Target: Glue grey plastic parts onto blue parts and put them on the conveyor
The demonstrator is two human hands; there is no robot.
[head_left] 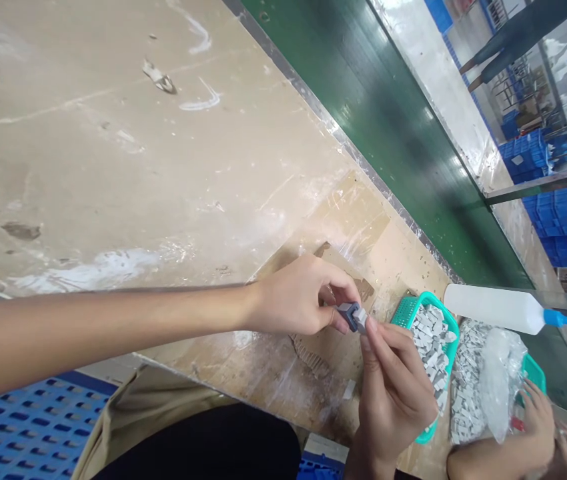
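Our left hand (298, 297) and right hand (393, 393) both pinch the small grey part (352, 317) over the table (163, 200), beside the teal basket (404, 312). We judge it mid-fitting; the next move calls for aligned, even pressure.

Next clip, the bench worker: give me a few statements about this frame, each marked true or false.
1. The left hand and the right hand both pinch one small grey-blue part. True.
2. The teal basket is empty. False: it holds many small grey pieces.
3. A white bottle with a blue nozzle lies on its side just beyond the basket. True.
4. The belt along the table edge is red. False: it is green.
5. Another person's hand shows near the bottom right corner. True.
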